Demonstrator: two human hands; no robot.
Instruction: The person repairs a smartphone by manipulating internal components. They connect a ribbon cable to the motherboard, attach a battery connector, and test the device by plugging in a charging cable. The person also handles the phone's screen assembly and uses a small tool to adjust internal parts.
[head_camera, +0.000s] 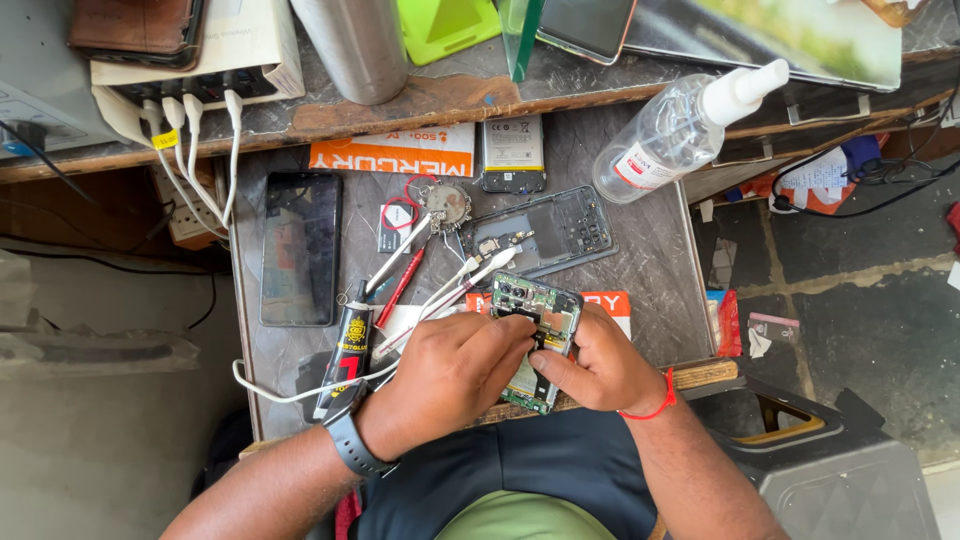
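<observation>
Head view: opened phone (535, 340) pinched between left hand (450, 375), right hand (598, 370).

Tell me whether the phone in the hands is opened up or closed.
Opened up: the phone shows its bare circuit board and camera modules, held by both hands, left hand and right hand.

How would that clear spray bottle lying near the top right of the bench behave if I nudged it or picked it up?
The clear spray bottle lies on its side across the shelf edge, so its round body would probably roll when nudged. It looks like thin plastic, likely light and a bit squeezable. The smooth wall may be slippery; how full it is cannot be told.
</observation>
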